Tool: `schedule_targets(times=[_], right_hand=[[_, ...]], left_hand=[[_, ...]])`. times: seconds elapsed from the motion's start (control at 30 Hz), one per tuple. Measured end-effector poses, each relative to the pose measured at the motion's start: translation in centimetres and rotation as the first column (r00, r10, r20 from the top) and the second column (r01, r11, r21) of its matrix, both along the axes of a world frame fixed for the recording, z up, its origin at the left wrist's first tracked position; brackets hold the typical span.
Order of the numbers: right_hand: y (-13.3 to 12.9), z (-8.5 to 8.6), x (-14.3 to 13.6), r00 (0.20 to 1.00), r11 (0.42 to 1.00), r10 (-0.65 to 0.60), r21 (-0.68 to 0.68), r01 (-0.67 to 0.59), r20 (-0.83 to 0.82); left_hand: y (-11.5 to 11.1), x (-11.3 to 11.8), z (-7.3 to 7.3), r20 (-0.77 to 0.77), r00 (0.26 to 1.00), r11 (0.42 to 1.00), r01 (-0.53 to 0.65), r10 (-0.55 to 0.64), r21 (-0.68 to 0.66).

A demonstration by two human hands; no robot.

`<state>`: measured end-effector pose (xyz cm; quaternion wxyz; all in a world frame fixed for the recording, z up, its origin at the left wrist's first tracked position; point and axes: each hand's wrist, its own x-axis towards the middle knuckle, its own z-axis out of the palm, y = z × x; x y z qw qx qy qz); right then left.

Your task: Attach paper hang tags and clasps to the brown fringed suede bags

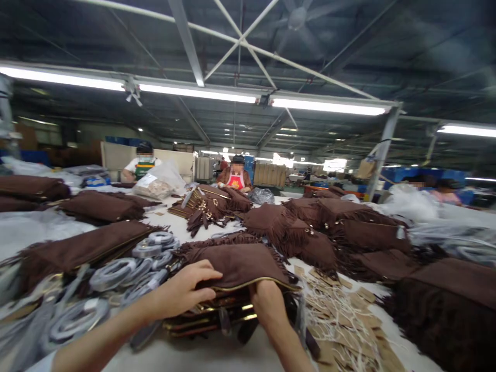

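Observation:
A brown fringed bag (pixel 242 261) with a gold zipper edge lies on top of a stack of similar bags in front of me. My left hand (pixel 186 287) rests at the left front corner of the bag, thumb and fingers apart around its edge. The fingers of my right hand (pixel 269 302) reach in under the zipper edge at the front and are hidden inside the opening. Below, gold-edged layers of the stack (pixel 209 318) show, with dark straps hanging from them.
Coiled wrapped straps (pixel 112 274) lie to the left, brown tags with white strings (pixel 344 320) to the right. More brown bags (pixel 287 227) cover the table (pixel 155 356). Two people sit across it, and plastic bags (pixel 160 181) stand further back.

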<state>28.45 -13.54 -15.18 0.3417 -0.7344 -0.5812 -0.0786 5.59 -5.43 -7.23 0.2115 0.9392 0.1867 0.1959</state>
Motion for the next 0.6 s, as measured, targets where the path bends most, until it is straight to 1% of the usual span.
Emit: schedule_targets(times=[0.03, 0.07, 0.13, 0.17, 0.23, 0.3, 0.37, 0.43, 0.47, 0.5, 0.57, 0.6], right_hand=[[-0.9, 0.0, 0.1, 0.999, 0.999, 0.050, -0.011, -0.050, 0.004], [-1.8, 0.0, 0.3, 0.994, 0.994, 0.111, -0.020, -0.110, 0.011], [-3.7, -0.2, 0.6, 0.974, 0.974, 0.228, -0.003, -0.228, 0.000], [-4.4, -0.4, 0.6, 0.961, 0.961, 0.277, -0.010, -0.278, -0.021], [-5.3, -1.0, -0.4, 0.933, 0.935, 0.354, -0.003, -0.355, -0.069], [-5.2, -1.7, -2.3, 0.911, 0.916, 0.401, 0.032, -0.400, -0.097], [-4.4, -2.3, -4.7, 0.897, 0.904, 0.426, 0.095, -0.417, -0.117], [-3.3, -2.6, -6.6, 0.873, 0.886, 0.462, 0.129, -0.446, -0.155], [-2.8, -2.5, -7.2, 0.857, 0.877, 0.479, 0.128, -0.463, -0.190], [-2.4, -2.5, -7.5, 0.838, 0.870, 0.493, 0.116, -0.479, -0.235], [-1.9, -2.3, -7.6, 0.801, 0.863, 0.493, 0.072, -0.501, -0.339], [-1.9, -2.3, -7.5, 0.786, 0.861, 0.486, 0.053, -0.506, -0.381]], left_hand=[[0.1, -0.9, 0.5, 0.022, 1.000, 0.999, -0.015, 0.016, -0.033], [0.2, -2.0, 0.9, 0.040, 0.998, 0.998, -0.055, 0.057, -0.044], [0.3, -4.2, 1.1, 0.019, 0.986, 0.986, -0.167, 0.167, -0.008], [0.2, -5.1, 0.8, -0.020, 0.977, 0.977, -0.211, 0.211, 0.025], [-0.2, -6.2, -0.3, -0.114, 0.960, 0.965, -0.244, 0.254, 0.096], [-1.0, -6.1, -2.0, -0.172, 0.949, 0.958, -0.239, 0.265, 0.158], [-1.7, -5.2, -3.3, -0.175, 0.941, 0.944, -0.249, 0.288, 0.217], [-2.2, -4.1, -3.8, -0.177, 0.929, 0.931, -0.280, 0.324, 0.235], [-2.3, -3.8, -3.6, -0.185, 0.926, 0.934, -0.293, 0.331, 0.203], [-2.2, -3.7, -3.2, -0.189, 0.927, 0.943, -0.302, 0.325, 0.139], [-1.8, -4.2, -1.9, -0.181, 0.943, 0.956, -0.290, 0.280, -0.034], [-1.5, -4.6, -1.2, -0.173, 0.951, 0.956, -0.275, 0.256, -0.097]])
